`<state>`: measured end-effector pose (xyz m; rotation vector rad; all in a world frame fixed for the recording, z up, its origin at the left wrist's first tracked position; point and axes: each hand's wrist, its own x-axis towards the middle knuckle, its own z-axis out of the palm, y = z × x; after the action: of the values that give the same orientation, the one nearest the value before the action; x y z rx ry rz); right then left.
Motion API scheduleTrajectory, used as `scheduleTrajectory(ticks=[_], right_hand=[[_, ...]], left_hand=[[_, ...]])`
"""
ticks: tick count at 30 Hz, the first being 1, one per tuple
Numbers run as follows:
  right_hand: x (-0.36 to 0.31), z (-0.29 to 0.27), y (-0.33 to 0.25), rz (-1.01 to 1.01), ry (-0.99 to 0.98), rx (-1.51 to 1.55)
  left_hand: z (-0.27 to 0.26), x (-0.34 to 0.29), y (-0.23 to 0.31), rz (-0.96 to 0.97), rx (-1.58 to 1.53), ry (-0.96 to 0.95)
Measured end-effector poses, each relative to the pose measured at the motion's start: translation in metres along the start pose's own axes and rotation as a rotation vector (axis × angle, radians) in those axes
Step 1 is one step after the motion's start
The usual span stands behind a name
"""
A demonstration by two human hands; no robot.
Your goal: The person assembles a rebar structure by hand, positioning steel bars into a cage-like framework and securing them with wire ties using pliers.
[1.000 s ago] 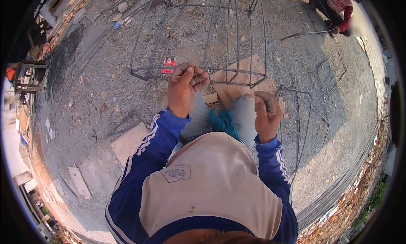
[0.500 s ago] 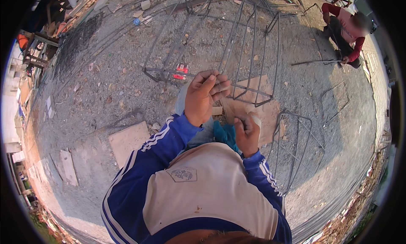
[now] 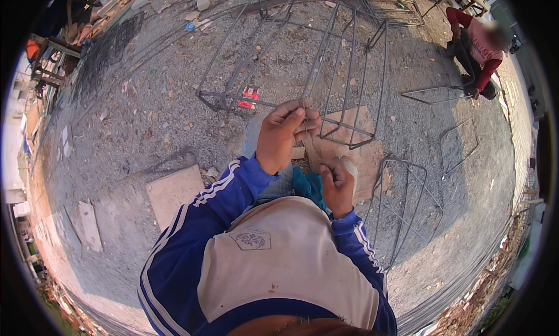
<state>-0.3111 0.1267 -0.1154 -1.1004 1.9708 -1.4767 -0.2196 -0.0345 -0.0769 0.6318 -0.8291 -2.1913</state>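
Observation:
My left hand [image 3: 286,132] is raised beside the near end of a long cage of dark steel bars [image 3: 211,94]. Its thumb and fingers are pinched on a thin wire [image 3: 305,106], which is hard to follow downward. My right hand [image 3: 338,187] is lower and closer to my body, with its fingers curled closed; whatever it holds is hidden. A teal cloth [image 3: 308,184] hangs just left of it. Below both hands lies a brown board [image 3: 367,167] on the gravel, partly under the cage's end.
A smaller bent-bar frame [image 3: 407,163] stands at my right. Beyond it lies a bent rod [image 3: 460,167]. A co-worker [image 3: 480,45] crouches at the far right with a bent bar [image 3: 431,102]. A red packet [image 3: 248,96] and a pale board [image 3: 173,193] lie on the left.
My left hand has shifted slightly to the right, and my right hand slightly left and down. The co-worker's bar has turned, showing a wider bent shape.

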Motion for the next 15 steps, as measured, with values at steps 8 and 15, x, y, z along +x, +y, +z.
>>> scheduleTrajectory(ticks=[8, 15], right_hand=[[0.016, 0.011, -0.026, 0.081, -0.215, 0.164], [0.003, 0.008, 0.006, -0.045, -0.221, 0.023]], left_hand=[[0.001, 0.010, -0.013, -0.013, -0.114, -0.023], [-0.029, 0.033, 0.016, 0.106, -0.249, -0.018]])
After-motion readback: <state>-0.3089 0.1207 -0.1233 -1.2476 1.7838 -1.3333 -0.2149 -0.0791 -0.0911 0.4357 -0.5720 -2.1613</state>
